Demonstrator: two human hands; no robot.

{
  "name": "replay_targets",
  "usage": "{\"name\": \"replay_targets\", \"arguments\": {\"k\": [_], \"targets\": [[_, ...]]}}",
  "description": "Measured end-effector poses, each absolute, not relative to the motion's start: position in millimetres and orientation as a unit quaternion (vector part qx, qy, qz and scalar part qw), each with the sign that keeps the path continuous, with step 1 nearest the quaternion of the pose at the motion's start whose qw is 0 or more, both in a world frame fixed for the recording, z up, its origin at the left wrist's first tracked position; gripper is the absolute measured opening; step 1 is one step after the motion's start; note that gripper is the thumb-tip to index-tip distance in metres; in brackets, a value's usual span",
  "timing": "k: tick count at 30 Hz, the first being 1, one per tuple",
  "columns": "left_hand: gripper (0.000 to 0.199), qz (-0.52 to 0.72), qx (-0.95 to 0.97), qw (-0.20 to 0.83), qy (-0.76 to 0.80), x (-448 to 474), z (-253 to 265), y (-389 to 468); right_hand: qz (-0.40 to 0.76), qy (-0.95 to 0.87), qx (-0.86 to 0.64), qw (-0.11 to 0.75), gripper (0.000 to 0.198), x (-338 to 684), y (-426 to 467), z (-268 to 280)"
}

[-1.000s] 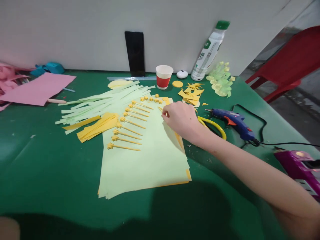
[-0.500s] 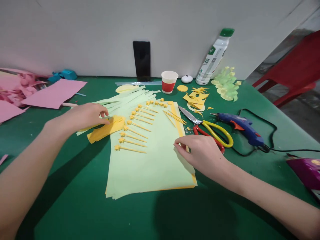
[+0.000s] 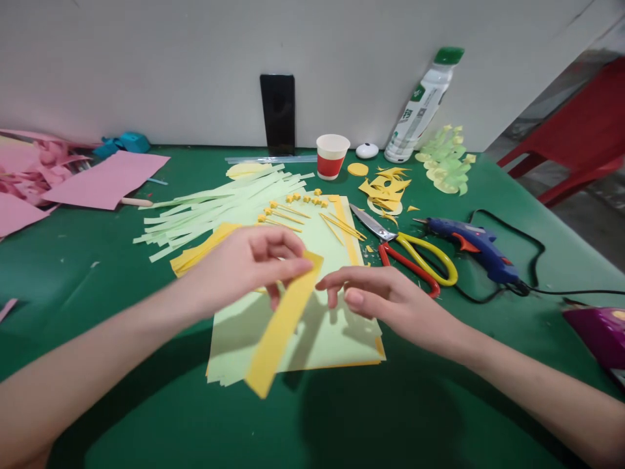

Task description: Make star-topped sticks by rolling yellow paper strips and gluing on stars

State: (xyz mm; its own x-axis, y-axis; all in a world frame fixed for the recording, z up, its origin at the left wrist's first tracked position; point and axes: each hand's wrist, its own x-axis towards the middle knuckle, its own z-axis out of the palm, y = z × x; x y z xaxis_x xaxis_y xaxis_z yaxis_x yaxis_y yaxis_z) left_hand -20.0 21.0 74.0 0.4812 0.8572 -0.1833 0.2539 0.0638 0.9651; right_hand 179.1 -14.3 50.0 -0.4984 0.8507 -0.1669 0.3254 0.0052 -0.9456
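My left hand (image 3: 247, 262) pinches the top end of a yellow paper strip (image 3: 282, 326), held above the light green paper sheets (image 3: 317, 335). The strip hangs down toward me. My right hand (image 3: 385, 299) hovers just right of the strip with fingers apart, holding nothing. Thin yellow sticks tipped with small yellow stars (image 3: 293, 208) lie on the far part of the sheets. A pile of yellow strips (image 3: 202, 251) and a spread of light green strips (image 3: 215, 205) lie to the left, partly behind my left hand.
Yellow and red handled scissors (image 3: 415, 257) and a blue glue gun (image 3: 476, 244) with its black cord lie to the right. A red paper cup (image 3: 332, 156), a bottle (image 3: 420, 107), a black phone (image 3: 277, 114), pink paper (image 3: 105, 179), a purple tool (image 3: 598, 332) and a red chair (image 3: 579, 133) surround the green table (image 3: 97, 286).
My left hand has lifted a yellow strip from the pile and brought it to the middle over the green sheets. My right hand rose off the sheets toward the strip.
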Motion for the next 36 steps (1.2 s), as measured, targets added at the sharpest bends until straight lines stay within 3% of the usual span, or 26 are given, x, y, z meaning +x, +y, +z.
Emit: {"name": "replay_targets", "arguments": {"k": [3, 7, 11, 14, 16, 21, 27, 32, 36], "targets": [[0.012, 0.239, 0.636, 0.607, 0.412, 3.7, 60.4, 7.7, 0.627, -0.602, -0.435, 0.236, 0.029, 172.9, -19.3, 49.0], [0.016, 0.283, 0.615, 0.607, 0.416, 11.0, 48.6, 6.5, 0.646, -0.553, -0.478, 0.219, 0.029, 170.9, -28.8, 37.2], [0.016, 0.36, 0.581, 0.602, 0.414, 8.3, 41.4, 11.3, 0.63, -0.63, -0.439, 0.113, 0.033, 181.1, -38.9, 26.5], [0.014, 0.374, 0.55, 0.625, 0.409, 9.5, 37.0, 11.2, 0.546, -0.737, -0.396, 0.036, 0.021, 193.0, -37.1, 29.4], [0.012, 0.348, 0.547, 0.645, 0.405, 12.3, 35.4, 8.2, 0.507, -0.74, -0.44, 0.052, 0.014, 198.6, -31.3, 35.7], [0.01, 0.275, 0.593, 0.644, 0.398, 18.2, 35.0, -1.0, 0.521, -0.674, -0.5, 0.158, 0.027, 193.9, -21.3, 44.0], [0.008, 0.301, 0.61, 0.617, 0.396, 15.4, 31.4, 0.7, 0.564, -0.648, -0.474, 0.192, 0.037, 185.6, -25.4, 31.5], [0.011, 0.358, 0.529, 0.675, 0.369, 14.9, 23.3, -1.7, 0.643, -0.627, -0.387, 0.209, 0.037, 193.2, -29.8, 14.6], [0.01, 0.303, 0.54, 0.685, 0.385, 17.4, 15.6, -6.3, 0.662, -0.62, -0.367, 0.209, 0.036, 195.1, -31.6, 1.9]]}}
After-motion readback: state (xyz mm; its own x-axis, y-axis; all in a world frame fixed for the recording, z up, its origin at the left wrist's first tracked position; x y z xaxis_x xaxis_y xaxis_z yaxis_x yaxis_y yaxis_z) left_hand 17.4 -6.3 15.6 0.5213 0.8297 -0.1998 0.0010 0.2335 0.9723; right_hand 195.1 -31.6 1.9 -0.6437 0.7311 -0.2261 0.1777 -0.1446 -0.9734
